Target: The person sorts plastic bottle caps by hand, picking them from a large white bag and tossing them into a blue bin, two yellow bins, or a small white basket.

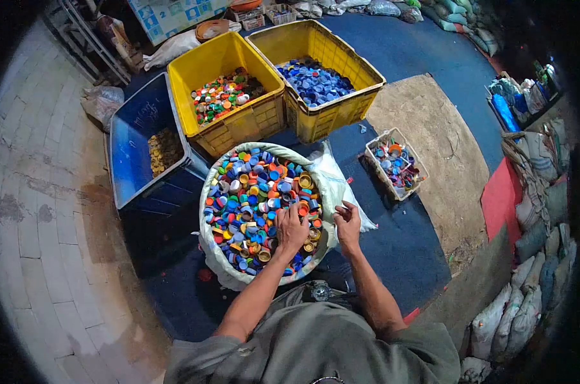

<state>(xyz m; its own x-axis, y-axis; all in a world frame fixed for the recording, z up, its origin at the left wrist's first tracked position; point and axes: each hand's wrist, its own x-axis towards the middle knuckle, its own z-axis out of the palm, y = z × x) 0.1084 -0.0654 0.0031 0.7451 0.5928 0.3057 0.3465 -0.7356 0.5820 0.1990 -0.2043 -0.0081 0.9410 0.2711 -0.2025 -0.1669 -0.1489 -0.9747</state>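
Observation:
A large round sack-lined tub, its pale cloth rim (208, 221) folded outward, stands before me heaped with mixed plastic bottle caps (251, 192). My left hand (292, 227) reaches over the right part of the heap, its fingers closed at an orange bottle cap (303, 209). My right hand (348, 225) hovers just outside the tub's right rim, fingers loosely bent and apart, with nothing visible in them. A white sack (341, 182) lies beyond that hand, against the tub.
Behind the tub stand a blue bin (133, 150) with yellow caps, a yellow bin (251, 121) with mixed caps and another yellow bin (338, 109) with blue caps. A small white basket (402, 193) of caps sits right, near brown board (437, 141). Filled sacks (511, 313) line the right side.

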